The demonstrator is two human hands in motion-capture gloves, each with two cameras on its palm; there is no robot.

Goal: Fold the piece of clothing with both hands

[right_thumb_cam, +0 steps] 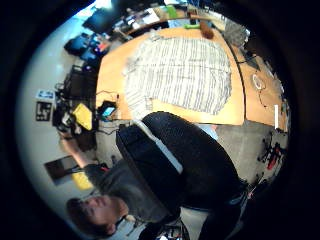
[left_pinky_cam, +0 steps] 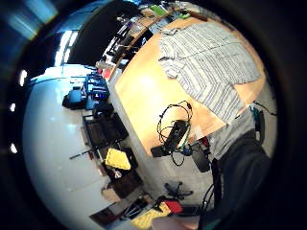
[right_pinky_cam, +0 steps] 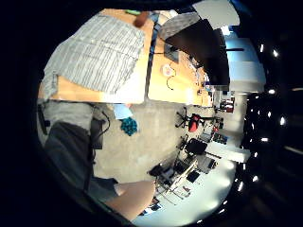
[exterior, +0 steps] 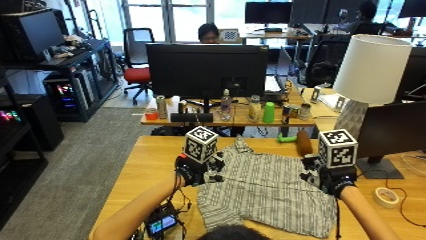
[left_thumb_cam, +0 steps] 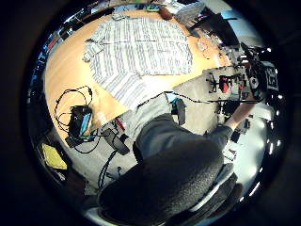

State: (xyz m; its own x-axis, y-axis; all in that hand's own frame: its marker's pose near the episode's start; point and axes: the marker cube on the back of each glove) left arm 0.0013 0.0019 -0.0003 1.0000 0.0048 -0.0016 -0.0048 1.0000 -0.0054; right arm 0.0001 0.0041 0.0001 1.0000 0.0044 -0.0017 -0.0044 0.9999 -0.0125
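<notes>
striped shirt spread flat, both gloved hands raised above it

an office room with desks and monitors behind; in front, a wooden table [exterior: 133, 165]. at its left near edge lies a small black device [exterior: 162, 225] with tangled cables.

moving right, the left hand [exterior: 193, 172] is lifted in the air above the table, over the shirt's left edge near a short sleeve. its fingers are hidden behind the glove gear, so whether they are spread or curled cannot be told; it seems to hold nothing.

in the middle, the shirt [exterior: 266, 192], grey and white striped, lies flat on the table. its long axis runs away from the person, collar at the far side, hem at the near edge and slightly over it. the palm views look down on it from well apart, so neither hand touches the cloth.

further right, the right hand [exterior: 331, 181] hovers over the shirt's right side, about as far from it as the left. its fingers are also hidden. both hands would have to come down to the side edges, likely to fold each side inward.

the right sleeve is hard to make out, and the person's head cuts off part of the hem.
</notes>
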